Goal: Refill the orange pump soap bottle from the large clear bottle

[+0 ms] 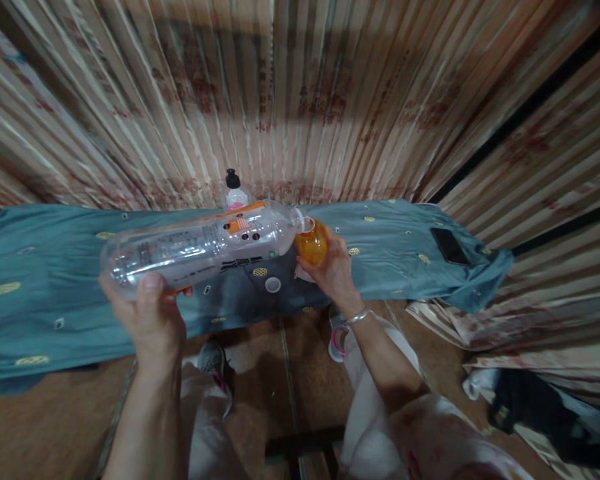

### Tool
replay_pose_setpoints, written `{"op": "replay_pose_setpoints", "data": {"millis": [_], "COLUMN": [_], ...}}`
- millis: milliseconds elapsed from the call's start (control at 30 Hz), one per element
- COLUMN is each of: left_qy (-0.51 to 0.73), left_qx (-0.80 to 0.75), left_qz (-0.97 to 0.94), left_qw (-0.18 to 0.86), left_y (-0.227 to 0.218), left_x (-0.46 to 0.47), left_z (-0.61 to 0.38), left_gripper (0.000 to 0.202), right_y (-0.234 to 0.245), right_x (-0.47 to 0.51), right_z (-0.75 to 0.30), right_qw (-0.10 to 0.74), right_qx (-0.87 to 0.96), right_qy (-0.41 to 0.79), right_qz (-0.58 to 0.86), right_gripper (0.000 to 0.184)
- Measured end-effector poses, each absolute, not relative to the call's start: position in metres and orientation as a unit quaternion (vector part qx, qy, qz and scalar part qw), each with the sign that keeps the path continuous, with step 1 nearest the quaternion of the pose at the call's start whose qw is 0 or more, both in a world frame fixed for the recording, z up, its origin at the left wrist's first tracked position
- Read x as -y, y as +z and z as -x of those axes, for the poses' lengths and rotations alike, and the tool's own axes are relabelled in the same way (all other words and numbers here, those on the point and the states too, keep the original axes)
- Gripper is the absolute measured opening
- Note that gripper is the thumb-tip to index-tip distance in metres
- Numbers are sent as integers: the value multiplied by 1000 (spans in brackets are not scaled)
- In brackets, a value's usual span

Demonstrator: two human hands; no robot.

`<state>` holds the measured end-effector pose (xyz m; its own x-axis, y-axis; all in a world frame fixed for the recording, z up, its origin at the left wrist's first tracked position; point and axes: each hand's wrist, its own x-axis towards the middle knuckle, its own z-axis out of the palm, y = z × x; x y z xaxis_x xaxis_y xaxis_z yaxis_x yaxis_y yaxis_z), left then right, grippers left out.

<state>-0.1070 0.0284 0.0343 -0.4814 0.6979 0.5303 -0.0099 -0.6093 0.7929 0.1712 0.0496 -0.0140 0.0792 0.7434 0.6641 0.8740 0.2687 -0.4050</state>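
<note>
My left hand (153,317) is closed around the base end of a large clear plastic bottle (195,250) with orange and black print. The bottle lies nearly level in the air, its open neck pointing right. At its mouth is a small, round, see-through orange container (313,243), gripped in the fingers of my right hand (337,270). Whether the neck touches the container's rim or sits just inside it, I cannot tell. Below the bottle's neck, a small round white cap (273,285) rests on the cloth. Part of a pale object shows beneath my right hand.
A blue-green patterned cloth (395,260) covers the long narrow table. Behind the large bottle stands a small clear bottle with a black top (234,190) and something pink inside. A dark phone (450,246) lies toward the right end. Striped curtains (300,100) hang close behind.
</note>
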Motion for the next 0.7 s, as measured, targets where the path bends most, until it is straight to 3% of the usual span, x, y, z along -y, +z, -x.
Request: {"op": "replay_pose_setpoints", "data": {"millis": [700], "left_qy": [785], "left_qx": [-363], "left_qz": [-432], "left_qw": [256], "left_y": [37], "left_x": [-28], "left_z": [105], "left_gripper": [49], "right_y": [-14], "right_x": [-50], "right_z": [-171], "right_qw": [423], "right_qx": [674], "right_qy": [-73], "right_qz": [601], "right_gripper": [79]}}
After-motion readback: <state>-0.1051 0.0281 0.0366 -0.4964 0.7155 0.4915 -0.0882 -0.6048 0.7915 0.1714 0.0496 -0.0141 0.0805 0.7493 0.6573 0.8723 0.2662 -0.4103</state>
